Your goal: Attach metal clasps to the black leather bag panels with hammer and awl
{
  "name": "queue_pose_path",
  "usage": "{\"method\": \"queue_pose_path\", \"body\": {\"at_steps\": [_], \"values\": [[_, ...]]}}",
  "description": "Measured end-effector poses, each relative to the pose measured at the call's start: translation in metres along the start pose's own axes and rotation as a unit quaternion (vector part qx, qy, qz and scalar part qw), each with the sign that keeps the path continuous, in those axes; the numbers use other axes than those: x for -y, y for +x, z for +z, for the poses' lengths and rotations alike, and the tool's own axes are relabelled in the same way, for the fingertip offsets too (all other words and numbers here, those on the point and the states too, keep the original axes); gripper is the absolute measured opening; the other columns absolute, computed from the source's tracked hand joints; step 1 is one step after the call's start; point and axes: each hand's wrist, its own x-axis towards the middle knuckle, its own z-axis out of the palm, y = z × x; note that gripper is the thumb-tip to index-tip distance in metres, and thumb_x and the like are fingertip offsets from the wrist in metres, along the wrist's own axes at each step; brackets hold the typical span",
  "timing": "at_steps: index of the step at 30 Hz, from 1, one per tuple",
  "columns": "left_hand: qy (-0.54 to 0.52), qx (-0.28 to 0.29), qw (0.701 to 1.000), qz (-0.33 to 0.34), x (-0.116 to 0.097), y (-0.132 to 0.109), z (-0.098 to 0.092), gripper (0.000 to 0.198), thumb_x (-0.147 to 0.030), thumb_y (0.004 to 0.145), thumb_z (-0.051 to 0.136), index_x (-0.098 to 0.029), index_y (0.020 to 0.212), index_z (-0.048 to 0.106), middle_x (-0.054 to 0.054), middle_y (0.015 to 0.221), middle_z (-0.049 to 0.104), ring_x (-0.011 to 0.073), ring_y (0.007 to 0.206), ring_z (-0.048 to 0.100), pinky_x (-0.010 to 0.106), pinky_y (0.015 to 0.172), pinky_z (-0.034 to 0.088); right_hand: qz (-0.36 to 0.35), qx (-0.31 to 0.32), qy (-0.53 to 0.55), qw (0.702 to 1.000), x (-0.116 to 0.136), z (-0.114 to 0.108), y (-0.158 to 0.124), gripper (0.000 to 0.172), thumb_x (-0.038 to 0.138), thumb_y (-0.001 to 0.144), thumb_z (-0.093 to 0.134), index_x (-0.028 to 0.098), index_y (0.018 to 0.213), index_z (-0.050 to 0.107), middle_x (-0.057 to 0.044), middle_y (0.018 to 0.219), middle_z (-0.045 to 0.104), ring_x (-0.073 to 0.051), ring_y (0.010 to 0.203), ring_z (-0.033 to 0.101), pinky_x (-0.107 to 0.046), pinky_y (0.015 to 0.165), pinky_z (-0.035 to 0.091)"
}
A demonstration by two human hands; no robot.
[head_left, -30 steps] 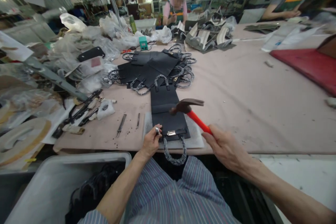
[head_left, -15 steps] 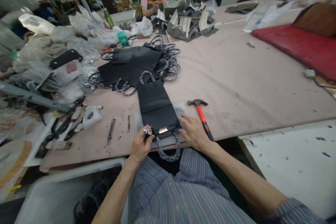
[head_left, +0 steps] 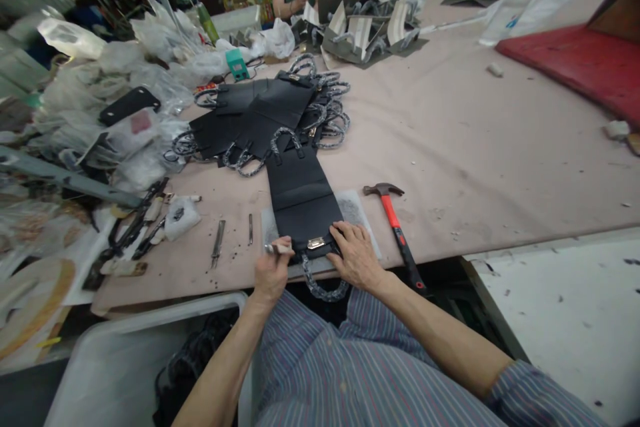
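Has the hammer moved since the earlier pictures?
Yes, rightward and down: the hammer, held over the black panel a second ago, now lies on the table, right of the pale slab.

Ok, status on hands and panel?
Left hand grips small silvery object; right hand on black panel. Metal plate faces up. Hammer lies right of panel, untouched.

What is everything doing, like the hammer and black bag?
Black bag, laid out, creased across
Metal plate, at its near end
Near handle loop, past the table edge
Hammer, lying down, handle past the edge
Left hand, pinching a silvery piece
Right hand, resting on the bag
Other black bags, heaped
Bin, open, dark things inside
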Motion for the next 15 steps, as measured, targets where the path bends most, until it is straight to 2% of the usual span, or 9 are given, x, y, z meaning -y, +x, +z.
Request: {"method": "queue_pose_path", "body": {"at_steps": [2,3,6,7,10,11,14,15], "values": [[-0.007,0.03,0.999,0.045,0.002,-0.003,0.001,0.014,-0.033,0.09,0.07,-0.02,0.096,0.074,0.01,0.114,0.078,0.0259,0.112,0.073,0.044,0.104,0.058,0.005,-0.003,0.0,1.0,0.002,0.0,0.0,0.058,0.034,0.09,0.064,0.015,0.144,0.051,-0.018,0.149,0.052,-0.039,0.137,0.044,-0.059,0.117,0.027],[-0.009,0.013,0.999,0.033,0.003,-0.004,0.002,0.016,-0.034,0.091,0.069,-0.02,0.097,0.074,0.01,0.112,0.078,0.0259,0.111,0.073,0.044,0.103,0.058,0.008,-0.005,0.001,1.0,0.004,0.0,0.0,0.058,0.035,0.09,0.064,0.016,0.144,0.052,-0.018,0.149,0.052,-0.039,0.137,0.045,-0.059,0.117,0.027],[-0.005,-0.117,0.991,-0.069,0.006,-0.003,0.004,0.024,-0.038,0.096,0.061,-0.019,0.103,0.074,0.01,0.104,0.079,0.0245,0.099,0.076,0.042,0.093,0.061,0.025,-0.017,-0.004,1.0,0.011,0.003,0.001,0.057,0.035,0.09,0.064,0.015,0.143,0.053,-0.018,0.148,0.053,-0.038,0.136,0.045,-0.058,0.117,0.026],[-0.005,-0.125,0.989,-0.077,0.006,-0.003,0.003,0.025,-0.039,0.095,0.063,-0.019,0.102,0.074,0.01,0.104,0.079,0.0248,0.099,0.076,0.042,0.094,0.061,0.03,-0.021,-0.007,0.999,0.014,0.004,0.001,0.057,0.036,0.09,0.064,0.015,0.143,0.053,-0.018,0.148,0.053,-0.037,0.136,0.045,-0.057,0.118,0.026],[-0.01,-0.055,0.998,-0.029,0.002,0.002,-0.003,0.025,-0.043,0.086,0.073,-0.019,0.093,0.075,0.009,0.11,0.078,0.0265,0.109,0.073,0.043,0.104,0.055,0.038,-0.029,-0.013,0.999,0.02,0.006,0.004,0.056,0.035,0.091,0.063,0.015,0.142,0.054,-0.017,0.149,0.053,-0.036,0.135,0.045,-0.055,0.117,0.027],[-0.016,-0.063,0.997,-0.03,0.001,0.004,-0.004,0.026,-0.043,0.086,0.073,-0.019,0.093,0.075,0.01,0.11,0.078,0.0263,0.108,0.073,0.042,0.104,0.054,0.039,-0.029,-0.015,0.999,0.021,0.007,0.005,0.055,0.036,0.091,0.063,0.015,0.142,0.054,-0.017,0.149,0.053,-0.035,0.135,0.046,-0.055,0.117,0.028],[-0.04,-0.156,0.983,-0.093,-0.002,0.005,0.0,0.031,-0.046,0.092,0.064,-0.018,0.101,0.073,0.01,0.101,0.079,0.0239,0.095,0.075,0.039,0.091,0.059,0.046,-0.03,-0.028,0.998,0.018,0.006,0.0,0.053,0.035,0.091,0.063,0.016,0.14,0.056,-0.016,0.148,0.054,-0.036,0.134,0.047,-0.056,0.116,0.029],[-0.042,-0.158,0.982,-0.099,-0.003,0.003,0.001,0.031,-0.047,0.092,0.064,-0.018,0.1,0.073,0.01,0.099,0.078,0.0238,0.093,0.074,0.038,0.089,0.059,0.045,-0.031,-0.032,0.998,0.016,0.005,-0.004,0.052,0.035,0.092,0.064,0.016,0.14,0.056,-0.016,0.147,0.054,-0.036,0.133,0.047,-0.057,0.116,0.029]]}}
